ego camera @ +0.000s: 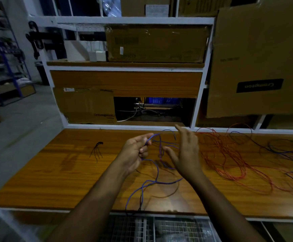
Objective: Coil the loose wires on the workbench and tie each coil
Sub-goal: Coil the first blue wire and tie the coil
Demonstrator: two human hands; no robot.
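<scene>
Blue wire (157, 173) is running through the person's left hand (135, 151), which is hovering above the middle of the wooden table (54, 172) with its palm turned up and inward; the thumb and curled fingers are pinching the wire near its upper end, so this grip is closing on the blue wire. From the pinch the wire is arching up and over toward the right, then dropping in loose loops between the two hands, trailing across the table toward the near edge and hanging just over it. The right hand (185, 151) is standing on edge just beside the loops, fingers straight and spread, pointing up and away, thumb reaching left toward the wire; its grip is open and holding nothing, though whether the thumb is touching the blue wire I cannot tell. Both forearms are reaching in from the bottom of the view, bare, angling toward each other. To the right, well apart from the hands, a tangle of red wire (229, 159) is lying spread over the table, with thin dark wires (282, 149) crossing near the far right edge. To the left, a small bundle of short black ties (97, 150) is lying fanned out on the wood. Behind the table, a white-framed shelf (124, 20) is holding cardboard boxes (156, 44).
</scene>
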